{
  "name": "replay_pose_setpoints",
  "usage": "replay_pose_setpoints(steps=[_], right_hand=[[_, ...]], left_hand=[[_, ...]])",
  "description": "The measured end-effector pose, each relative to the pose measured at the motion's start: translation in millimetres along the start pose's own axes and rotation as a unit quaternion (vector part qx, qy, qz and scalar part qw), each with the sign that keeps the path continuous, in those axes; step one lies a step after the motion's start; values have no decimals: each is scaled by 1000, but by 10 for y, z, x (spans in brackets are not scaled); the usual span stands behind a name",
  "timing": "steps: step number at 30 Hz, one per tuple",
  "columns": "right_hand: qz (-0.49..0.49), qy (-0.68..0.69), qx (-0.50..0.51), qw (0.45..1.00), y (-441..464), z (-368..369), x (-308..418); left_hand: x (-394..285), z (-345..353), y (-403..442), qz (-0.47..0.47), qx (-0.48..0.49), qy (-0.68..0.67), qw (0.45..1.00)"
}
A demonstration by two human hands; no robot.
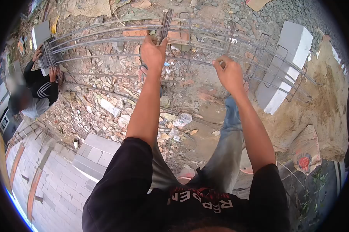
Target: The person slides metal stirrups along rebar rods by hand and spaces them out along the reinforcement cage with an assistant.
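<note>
Stirrups (166,26), in a tight upright bunch, stand on the rods (124,39) near mid-length, gripped by the left hand (153,53). That hand comes from the near side of the rods with its arm nearly straight and its back up, fingers and thumb closed around the bunch's lower part. The right hand (228,73) hangs at the near edge of the rods, further toward their right end, its elbow slightly bent. Its fingers are curled, with a narrow gap between thumb and forefinger; I cannot tell whether they hold anything or touch the near rod.

Spaced rings (189,29) cross the rods: one stands between the two hands, and others follow toward the right end. There the rods pass over a grey block (292,34). At their left end lies another block (41,33), with a thick pack of rings (48,53) around the rods; a co-worker (41,91) has both hands at that pack.

Rubble (99,91) covers the ground under the rods and on their near side, with a plastic bag (183,120) among it. The person's legs (222,160) stand apart on the near side, feet close to the rods. Beyond the rods' right part lies gravel (286,9). Well to their near side are a sack (306,152), at right, and paving (62,193), at left.
</note>
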State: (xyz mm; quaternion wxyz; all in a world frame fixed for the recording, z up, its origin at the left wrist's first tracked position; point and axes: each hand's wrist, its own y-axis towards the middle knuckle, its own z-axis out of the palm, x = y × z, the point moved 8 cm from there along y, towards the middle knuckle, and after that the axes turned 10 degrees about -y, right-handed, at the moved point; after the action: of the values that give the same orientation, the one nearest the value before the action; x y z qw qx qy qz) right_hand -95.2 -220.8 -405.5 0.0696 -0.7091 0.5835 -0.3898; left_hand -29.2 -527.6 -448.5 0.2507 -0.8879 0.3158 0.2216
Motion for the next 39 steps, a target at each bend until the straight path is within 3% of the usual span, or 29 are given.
replay_pose_setpoints(steps=[1, 2, 5, 6, 10, 13, 18, 21, 22, 25, 28, 34, 39], right_hand=[[13, -10, -8, 1000, 142, 191, 184], [28, -20, -19, 999, 272, 362, 351], [123, -76, -60, 988, 484, 835, 644], [163, -75, -54, 982, 516, 907, 741], [235, -87, -82, 965, 400, 1032, 727], [267, -60, -42, 961, 191, 998, 678], [208, -83, -63, 973, 325, 1112, 660], [266, -53, -135, 953, 306, 1037, 757], [300, -37, -170, 938, 244, 983, 808], [241, 22, -178, 954, 250, 981, 1113], [194, 54, -112, 973, 416, 1340, 1286], [183, 109, -95, 972, 720, 1425, 1445], [232, 42, -78, 969, 711, 1314, 1573]], left_hand=[[166, -140, 21, -21, -14, 25, 999], [409, -9, 60, -74, 94, 30, 992], [597, 244, 35, -11, 255, 62, 965], [717, 338, 92, 19, 251, 46, 967], [1050, 411, 246, -115, 326, -195, 918], [1093, 222, 365, -106, 335, -278, 894], [1022, -32, 374, -162, 382, -287, 864], [1094, 52, 382, -89, 347, -279, 891], [978, -3, 384, -49, 344, -195, 917], [731, -37, 409, 46, 293, -156, 942], [615, 13, 401, -46, 323, -192, 925], [965, 345, 438, -152, 368, -234, 887], [1040, -65, 396, -220, 288, -272, 892]])
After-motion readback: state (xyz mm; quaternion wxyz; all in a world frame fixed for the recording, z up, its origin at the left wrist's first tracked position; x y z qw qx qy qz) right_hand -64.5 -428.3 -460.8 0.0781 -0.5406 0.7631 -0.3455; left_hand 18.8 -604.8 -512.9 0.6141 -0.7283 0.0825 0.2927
